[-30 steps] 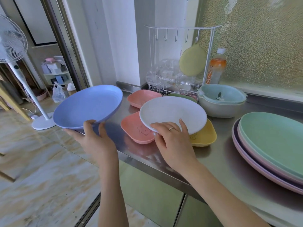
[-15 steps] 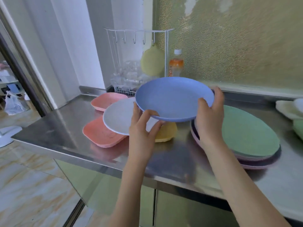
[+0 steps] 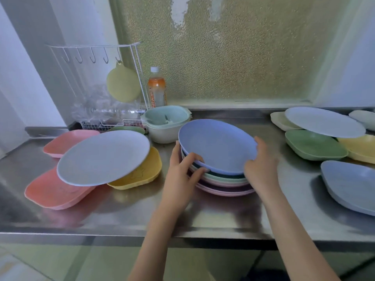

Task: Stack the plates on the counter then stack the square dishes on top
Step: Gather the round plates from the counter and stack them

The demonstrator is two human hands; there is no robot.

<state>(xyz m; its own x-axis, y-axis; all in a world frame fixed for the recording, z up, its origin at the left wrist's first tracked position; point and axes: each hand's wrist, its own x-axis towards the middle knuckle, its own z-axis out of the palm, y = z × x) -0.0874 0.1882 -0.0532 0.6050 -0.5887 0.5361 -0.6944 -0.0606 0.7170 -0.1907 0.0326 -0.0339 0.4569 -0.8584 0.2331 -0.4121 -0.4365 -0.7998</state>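
A blue round plate lies on top of the plate stack of green, pink and purple plates in the middle of the steel counter. My left hand grips its left rim and my right hand grips its right rim. To the left, a white round plate rests tilted across a pink square dish and a yellow square dish. Another pink square dish sits behind. At the right, a white plate lies over green and yellow square dishes.
A blue square dish sits at the right front. A pale green bowl set, an orange drink bottle and a white wire rack with a yellow pad stand at the back. The counter's front edge runs below my wrists.
Both hands carried the blue plate right and down from the air onto the plate stack. My view turned right, showing more dishes at the right end.
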